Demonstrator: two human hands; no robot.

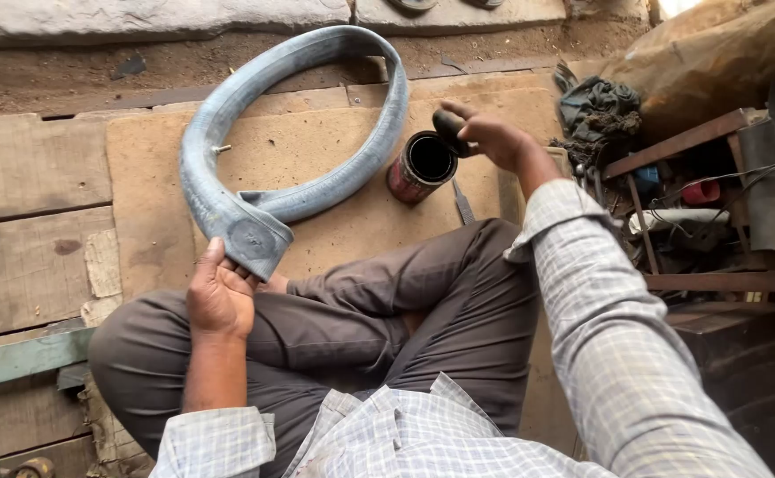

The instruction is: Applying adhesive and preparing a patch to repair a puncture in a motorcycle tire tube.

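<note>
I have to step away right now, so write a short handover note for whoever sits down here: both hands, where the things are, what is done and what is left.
Left hand: grips the folded end of the grey inner tube against the knee, with a round patch facing up.
Right hand: holds a small dark object, seemingly the tin's lid, just above the open red tin.
The tube loops out across the wooden board, its valve stem pointing inward. The tin stands on the board by the right knee, with a thin metal tool beside it.
Done: tin open, patch spot presented.
Left: probably working on that spot; its state is unclear.
</note>
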